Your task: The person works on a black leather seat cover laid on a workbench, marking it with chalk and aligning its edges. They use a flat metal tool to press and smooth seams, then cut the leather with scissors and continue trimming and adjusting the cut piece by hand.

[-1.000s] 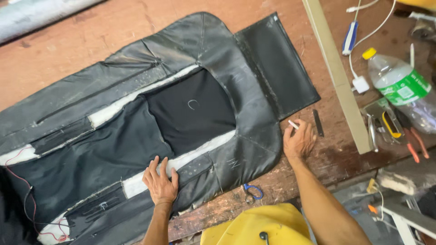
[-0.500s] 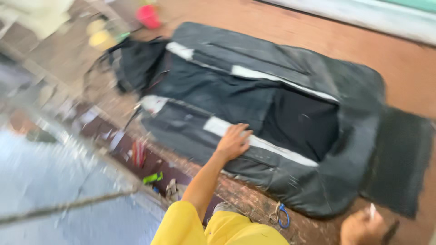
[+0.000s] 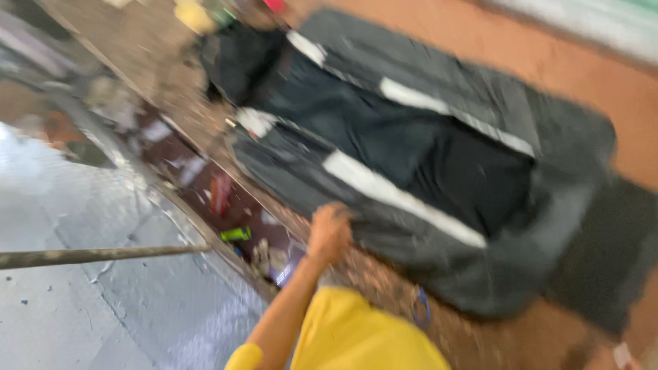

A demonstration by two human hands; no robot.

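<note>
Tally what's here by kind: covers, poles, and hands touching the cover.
cover: 1
pole: 1
left hand, on the cover's near edge: 1
Total: 3

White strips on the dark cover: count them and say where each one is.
4 show, though blur may hide more. On the dark cover: a short strip at top left, a long strip along the far side, a small patch at the left edge, a long near strip by the left hand.
</note>
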